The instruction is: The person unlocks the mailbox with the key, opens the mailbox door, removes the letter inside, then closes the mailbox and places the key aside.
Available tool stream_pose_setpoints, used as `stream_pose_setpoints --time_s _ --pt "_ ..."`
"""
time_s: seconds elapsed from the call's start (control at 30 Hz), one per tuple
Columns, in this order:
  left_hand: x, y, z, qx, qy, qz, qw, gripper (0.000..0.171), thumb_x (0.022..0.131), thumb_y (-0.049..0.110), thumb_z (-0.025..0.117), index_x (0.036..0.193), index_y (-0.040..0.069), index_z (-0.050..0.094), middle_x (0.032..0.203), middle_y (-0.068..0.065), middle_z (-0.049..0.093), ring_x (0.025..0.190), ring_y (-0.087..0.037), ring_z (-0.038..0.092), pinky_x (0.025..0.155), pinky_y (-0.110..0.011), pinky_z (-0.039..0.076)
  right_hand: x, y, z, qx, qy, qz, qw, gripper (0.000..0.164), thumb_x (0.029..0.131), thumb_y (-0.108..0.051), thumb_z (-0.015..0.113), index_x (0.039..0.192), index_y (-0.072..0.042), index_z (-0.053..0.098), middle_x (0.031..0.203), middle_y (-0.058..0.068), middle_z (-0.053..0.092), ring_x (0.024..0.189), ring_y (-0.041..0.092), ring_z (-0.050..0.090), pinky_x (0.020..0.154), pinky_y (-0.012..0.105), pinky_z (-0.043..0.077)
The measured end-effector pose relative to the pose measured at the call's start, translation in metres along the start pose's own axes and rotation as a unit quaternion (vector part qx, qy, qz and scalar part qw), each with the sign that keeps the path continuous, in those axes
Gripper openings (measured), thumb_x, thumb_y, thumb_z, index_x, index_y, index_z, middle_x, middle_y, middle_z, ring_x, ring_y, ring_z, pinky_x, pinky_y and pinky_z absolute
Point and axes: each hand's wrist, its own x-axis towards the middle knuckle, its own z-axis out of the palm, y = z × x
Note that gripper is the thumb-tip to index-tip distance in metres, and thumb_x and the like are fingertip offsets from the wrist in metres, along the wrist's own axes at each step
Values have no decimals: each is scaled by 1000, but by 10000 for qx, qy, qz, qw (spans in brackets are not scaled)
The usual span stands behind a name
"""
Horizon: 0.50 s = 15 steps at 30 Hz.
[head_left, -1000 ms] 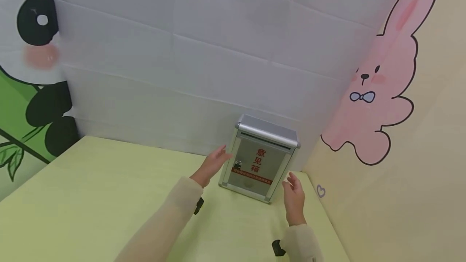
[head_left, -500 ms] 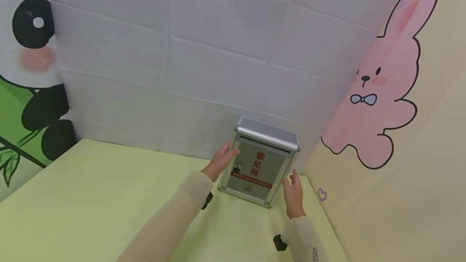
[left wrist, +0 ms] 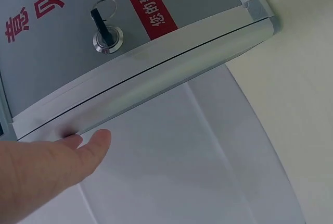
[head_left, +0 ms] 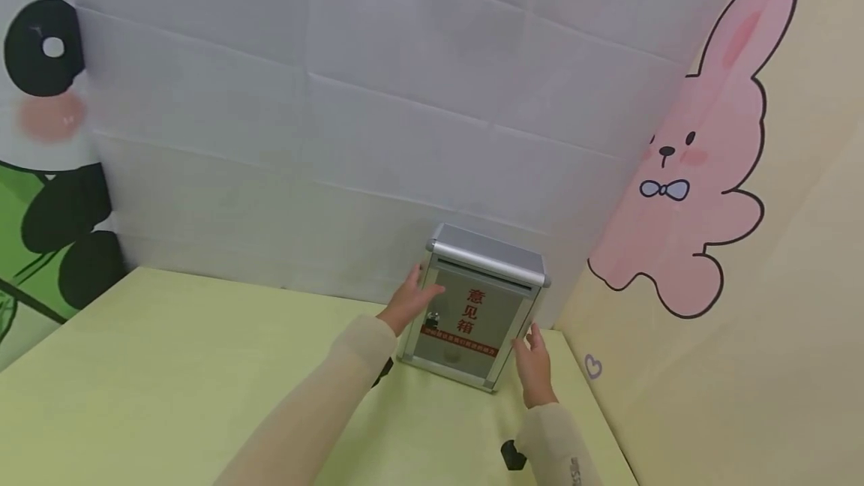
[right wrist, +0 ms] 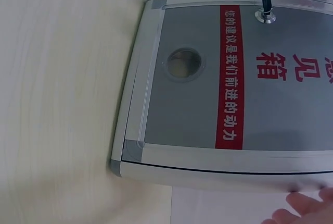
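Observation:
A silver-framed suggestion box (head_left: 466, 306) with a grey front panel stands upright on the table, toward the back right. My left hand (head_left: 409, 300) is at its left side, fingers extended; in the left wrist view a fingertip meets the metal side. Along the opposite side is my right hand (head_left: 535, 367), with fingers loosely straight, right at the edge in the right wrist view. A small key (left wrist: 103, 27) with a ring sits in the front lock (left wrist: 108, 41). Below the red characters runs a red strip (right wrist: 229, 78), and near the bottom is a round window (right wrist: 183, 63).
The pale yellow-green table (head_left: 236, 373) reaches back to a creased whitish wall covering (head_left: 337, 141) behind the box. To the right rises a cream wall (head_left: 796, 366) with a pink rabbit picture (head_left: 715, 193). A panda picture (head_left: 67, 208) is at the left.
Both hands have moved in toward the sides of the box, the left one rightward and the right one leftward. The box stays in its place while the view shifts slightly.

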Motion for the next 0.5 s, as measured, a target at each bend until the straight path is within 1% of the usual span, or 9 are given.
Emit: stream_pose_setpoints --time_s 0.13,0.23,0.37,0.5 --pt "5 -7 0 -88 57 -91 9999 77 96 32 54 156 9 11 159 -19 17 143 -44 19 111 -62 19 3 2 2 -14 -134 51 9999 69 99 -15 40 154 -1 2 158 26 9 145 45 7 112 61 15" --pt "8 -14 0 -212 53 -183 9996 74 97 31 53 155 8 14 158 -21 19 143 -44 20 111 -60 19 5 4 4 14 -113 102 9999 70 98 -13 40 154 0 0 158 27 7 145 46 6 113 61 14" --pt "8 -25 -2 -248 7 -288 9993 73 96 30 53 155 8 16 158 -21 19 143 -44 20 111 -61 19 9 8 7 38 -58 188 9998 73 95 -12 42 154 0 0 158 28 8 144 46 8 112 61 15" --pt "6 -31 -4 -232 -143 -260 9993 74 95 30 54 155 9 17 158 -21 20 143 -44 19 110 -63 18 10 9 7 28 -9 273 9996 75 94 -12 43 154 -1 0 157 29 10 143 47 12 112 62 16"
